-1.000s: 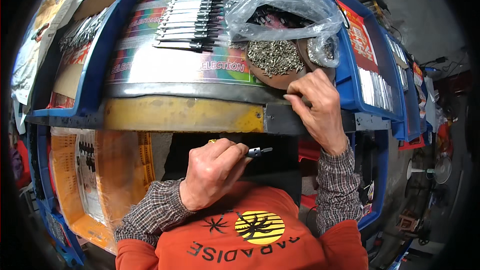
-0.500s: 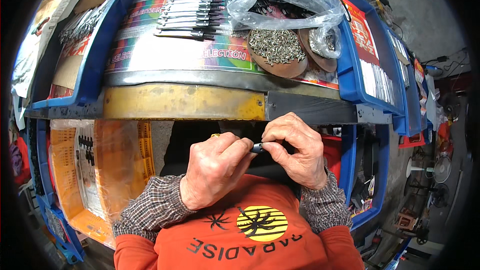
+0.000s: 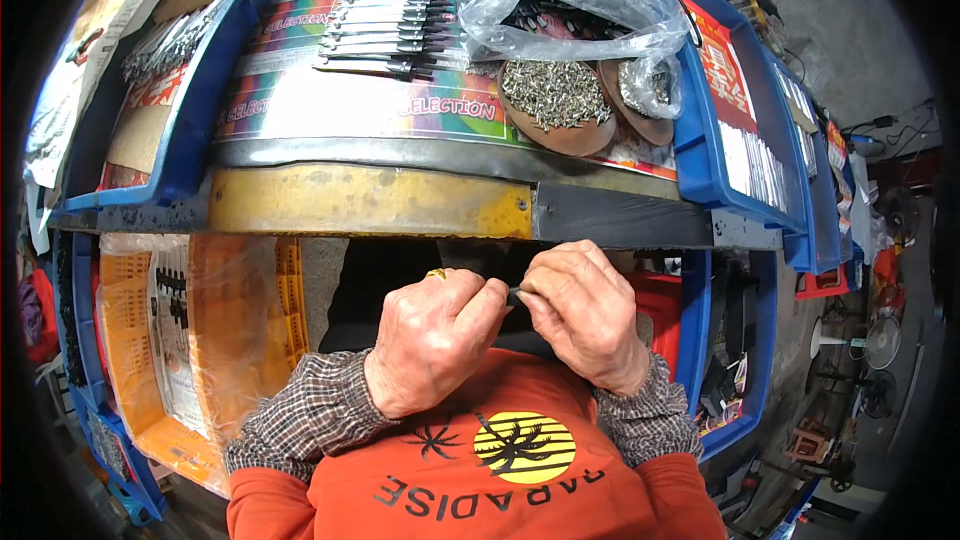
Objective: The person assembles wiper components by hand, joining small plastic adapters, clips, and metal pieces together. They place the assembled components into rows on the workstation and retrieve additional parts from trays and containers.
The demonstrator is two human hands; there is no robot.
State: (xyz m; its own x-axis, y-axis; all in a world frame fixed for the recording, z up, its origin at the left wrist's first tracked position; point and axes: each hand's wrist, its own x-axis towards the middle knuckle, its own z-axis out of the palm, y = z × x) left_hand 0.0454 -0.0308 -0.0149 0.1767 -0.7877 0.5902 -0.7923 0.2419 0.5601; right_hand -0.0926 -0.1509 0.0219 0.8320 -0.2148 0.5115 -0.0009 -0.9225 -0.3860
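Over my lap, in front of the table's edge, my two hands meet with fingertips almost touching. My left hand (image 3: pixel 428 342) is closed, with a ring on one finger. It grips a small dark grey tube-like piece (image 3: pixel 513 297), of which only a short bit shows between the hands. The thumb and forefinger of my right hand (image 3: pixel 585 315) pinch the other end of that piece. Its full length and kind are hidden by my fingers. On the table ahead lies a row of slim silver sticks with black ends (image 3: pixel 385 40).
Right of the sticks, a brown dish (image 3: pixel 590 143) holds many small metal pins (image 3: pixel 550 95), beside a clear plastic bag (image 3: pixel 600 45). Blue bins (image 3: pixel 185 130) flank the tabletop. An orange crate (image 3: pixel 140 380) stands low at left; another blue bin (image 3: pixel 760 370) is low at right.
My right fingers have closed in on the piece and its hand has dropped slightly. Less of the piece shows now. My left hand has rolled a little, keeping its grip.
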